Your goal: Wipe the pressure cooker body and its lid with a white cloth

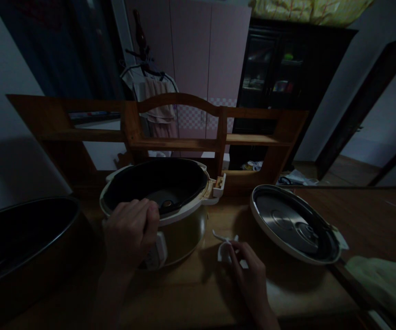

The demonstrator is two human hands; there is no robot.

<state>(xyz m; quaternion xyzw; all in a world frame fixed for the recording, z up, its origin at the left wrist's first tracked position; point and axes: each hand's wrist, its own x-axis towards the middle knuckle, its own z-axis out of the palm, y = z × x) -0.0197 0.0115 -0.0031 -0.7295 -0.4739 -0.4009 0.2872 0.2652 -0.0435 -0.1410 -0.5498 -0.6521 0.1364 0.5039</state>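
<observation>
An open rice cooker body [184,233] with a dark interior stands on the wooden table; a small round brass-coloured part shows at its bottom. My left hand [131,231] is closed in a fist in front of the cooker's near rim, and whatever its fingers may hold is hidden. To the right of the cooker, my right hand [249,268] pinches a small white plastic piece [223,251] with a thin arm, low over the tabletop. Further right lies the detached round lid [280,220], its metal inner side facing up.
A large dark pot [63,220] stands at the left. A wooden shelf rack [180,144] rises along the table's back edge. Pale green cloth [383,284] lies at the lower right. Behind are a coat stand [141,41] and a pink wardrobe [198,46]. The room is dim.
</observation>
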